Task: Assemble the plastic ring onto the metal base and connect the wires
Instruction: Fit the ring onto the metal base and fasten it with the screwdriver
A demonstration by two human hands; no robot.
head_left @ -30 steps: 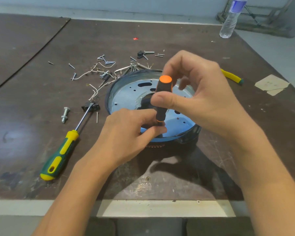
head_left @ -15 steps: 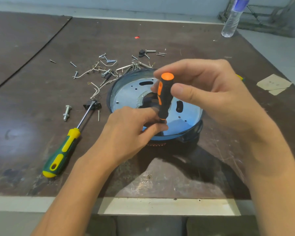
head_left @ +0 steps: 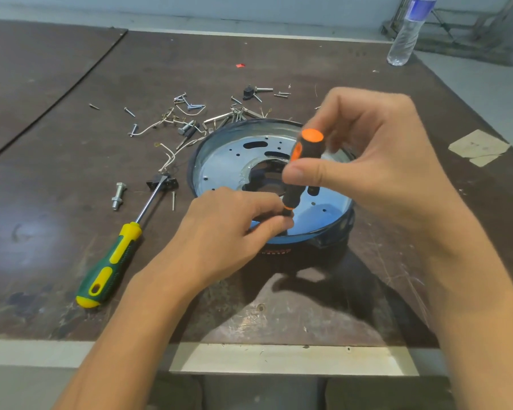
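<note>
A round metal base [head_left: 228,161] with holes and a central cutout sits in a dark plastic ring [head_left: 335,238] on the table. My right hand [head_left: 376,161] grips the black and orange handle of a small screwdriver [head_left: 302,161], held nearly upright over the near part of the base. My left hand [head_left: 228,232] pinches the screwdriver's lower end, hiding the tip and whatever lies under it. White wires [head_left: 172,155] lie loose to the left of the base.
A green and yellow screwdriver [head_left: 110,261] lies left of the base, with a bolt [head_left: 118,196] and a black part [head_left: 162,182] near it. Several screws and pins [head_left: 190,106] are scattered behind. A water bottle [head_left: 407,34] stands far right, taped paper [head_left: 479,147] at right.
My right hand has shifted its fingers round the small screwdriver's handle, as in turning it. My left hand stays at the tip. The view has drifted slightly.
</note>
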